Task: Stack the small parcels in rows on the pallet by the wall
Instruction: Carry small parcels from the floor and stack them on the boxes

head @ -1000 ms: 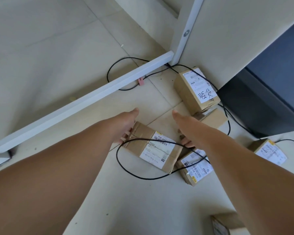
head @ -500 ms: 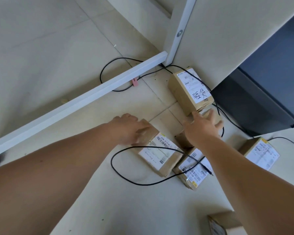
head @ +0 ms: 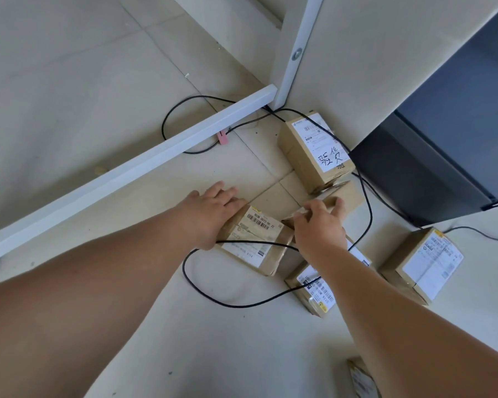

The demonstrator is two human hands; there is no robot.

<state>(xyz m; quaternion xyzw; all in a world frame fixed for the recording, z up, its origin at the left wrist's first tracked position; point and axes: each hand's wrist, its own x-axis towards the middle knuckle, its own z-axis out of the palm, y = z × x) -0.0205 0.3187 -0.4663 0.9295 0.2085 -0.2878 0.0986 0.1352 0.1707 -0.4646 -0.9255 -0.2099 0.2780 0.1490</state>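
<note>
Centre frame: your left hand [head: 210, 215] flat on the flat parcel [head: 253, 239], right hand [head: 318, 228] curled round the small parcel [head: 352, 195]; clear the cable [head: 242, 241] first.

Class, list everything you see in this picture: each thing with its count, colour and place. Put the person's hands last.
parcels: six, brown, most with white labels, on the floor; one cut off at the bottom edge
cable: at least one, black, looping over the floor and several parcels
frame: one, white, floor bar joined to an upright post
clip: one, pink, beside the bar
cabinet: one, dark, right
floor: pale tiles
left hand: flat on the flat parcel
right hand: grips the plain parcel
</note>
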